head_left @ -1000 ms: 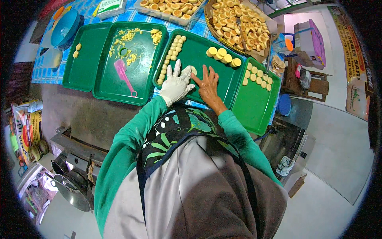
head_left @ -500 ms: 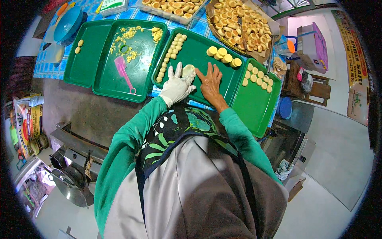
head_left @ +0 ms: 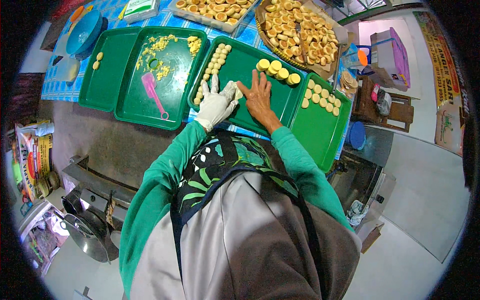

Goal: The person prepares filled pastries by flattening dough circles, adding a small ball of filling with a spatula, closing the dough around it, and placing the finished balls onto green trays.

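Observation:
A small flattened piece of pale dough [head_left: 238, 92] lies between my two hands over the middle green tray. My left hand [head_left: 216, 104], in a white glove, has its thumb and a finger on the dough's left side, with another finger stretched toward the dough balls. My right hand [head_left: 259, 100] is bare, its fingers extended across the tray and its thumb at the dough's right edge. Small dough balls [head_left: 216, 59] stand in rows along the tray's left side. Thick yellow discs [head_left: 274, 67] stand in short stacks at its far right.
On the right, a green tray [head_left: 312, 132] carries flat round pieces [head_left: 320, 93]. Leftward, another tray [head_left: 131, 102] holds yellow crumbs, a ring cutter [head_left: 154, 64] and a pink scoop [head_left: 154, 94]. Baked cakes fill a woven tray [head_left: 261, 37] and a plastic box [head_left: 202, 19] behind.
The dough disc, lying broad and flat before, now looks smaller and creased between my hands. My right hand has shifted up and left, its thumb meeting the dough.

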`<state>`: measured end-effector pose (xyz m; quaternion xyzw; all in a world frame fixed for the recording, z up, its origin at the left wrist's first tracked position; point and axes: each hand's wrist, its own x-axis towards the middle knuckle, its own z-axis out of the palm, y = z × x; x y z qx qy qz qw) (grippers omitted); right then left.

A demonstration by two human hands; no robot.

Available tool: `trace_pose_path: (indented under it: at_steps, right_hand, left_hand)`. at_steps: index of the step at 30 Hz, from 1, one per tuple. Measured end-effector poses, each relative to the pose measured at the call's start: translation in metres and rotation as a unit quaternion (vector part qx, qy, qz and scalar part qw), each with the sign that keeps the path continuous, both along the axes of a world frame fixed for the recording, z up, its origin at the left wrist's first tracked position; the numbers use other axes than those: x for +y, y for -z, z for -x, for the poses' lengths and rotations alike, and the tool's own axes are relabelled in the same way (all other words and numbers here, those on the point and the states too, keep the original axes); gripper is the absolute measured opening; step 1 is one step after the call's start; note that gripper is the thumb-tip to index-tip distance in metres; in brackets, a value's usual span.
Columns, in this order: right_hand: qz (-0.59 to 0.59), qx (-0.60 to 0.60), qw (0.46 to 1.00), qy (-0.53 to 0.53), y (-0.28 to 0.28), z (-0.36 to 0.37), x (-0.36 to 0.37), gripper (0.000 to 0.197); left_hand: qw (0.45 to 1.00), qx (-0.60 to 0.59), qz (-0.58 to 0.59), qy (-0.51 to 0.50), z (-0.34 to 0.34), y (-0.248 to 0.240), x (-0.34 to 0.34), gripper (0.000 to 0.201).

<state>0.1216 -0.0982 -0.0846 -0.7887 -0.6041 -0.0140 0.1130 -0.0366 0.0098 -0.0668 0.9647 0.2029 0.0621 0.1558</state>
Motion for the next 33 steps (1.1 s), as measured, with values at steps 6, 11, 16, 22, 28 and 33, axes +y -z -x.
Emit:
trace_pose_path:
  at_steps: [6, 11, 16, 22, 28, 33]
  right_hand:
    - [-0.006, 0.009, 1.000, -0.010, -0.016, 0.008, 0.013, 0.058]
    - [-0.004, -0.012, 1.000, -0.021, -0.009, 0.012, 0.017, 0.055]
    - [-0.003, -0.025, 0.999, -0.043, -0.005, 0.023, 0.015, 0.050]
    - [-0.110, -0.020, 0.992, 0.057, -0.037, -0.031, 0.043, 0.043]
    - [-0.037, -0.074, 0.996, 0.017, -0.032, -0.104, 0.045, 0.039]
    - [-0.043, -0.092, 0.994, -0.033, -0.036, -0.112, 0.053, 0.025]
  left_hand:
    - [0.986, -0.093, 0.069, -0.116, 0.020, -0.008, 0.005, 0.018]
    - [0.983, -0.092, 0.078, -0.137, 0.018, 0.004, 0.002, 0.011]
    - [0.981, -0.089, 0.093, -0.148, 0.011, 0.007, 0.001, 0.012]
    - [0.964, -0.078, 0.159, -0.200, 0.000, 0.002, -0.003, 0.011]
    - [0.913, -0.057, 0.295, -0.276, -0.014, -0.005, 0.002, 0.019]
    - [0.912, -0.022, 0.273, -0.304, -0.024, 0.002, 0.003, 0.030]
